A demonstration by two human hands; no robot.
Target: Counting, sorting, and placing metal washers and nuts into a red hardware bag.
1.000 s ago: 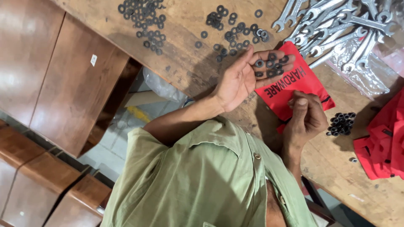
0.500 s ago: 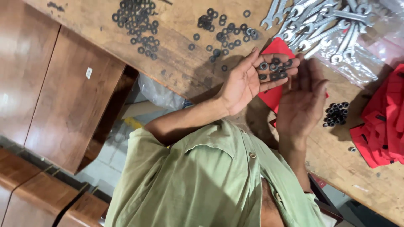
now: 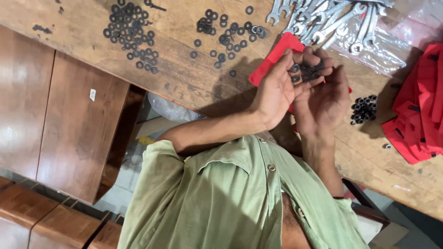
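Note:
My left hand (image 3: pixel 276 90) is held palm-up over the wooden table (image 3: pixel 184 80), with several black washers (image 3: pixel 304 73) lying across its fingers. My right hand (image 3: pixel 325 103) is cupped against it from the right, fingertips touching those washers. Under both hands lies a flat red packet (image 3: pixel 272 62), mostly covered. A small cluster of black nuts (image 3: pixel 364 108) sits on the table just right of my right hand.
Loose black washers lie in two scattered groups, one (image 3: pixel 228 34) above my hands and one (image 3: pixel 131 39) further left. Steel wrenches (image 3: pixel 332 20) lie on a clear plastic bag (image 3: pixel 392 48) at the top right. Red packets (image 3: pixel 422 110) pile at the right edge. Brown wooden panels (image 3: pixel 69 120) stand left.
My right hand has lifted off the red packet and come up against my left hand. The left hand, still carrying the washers, has closed in toward it.

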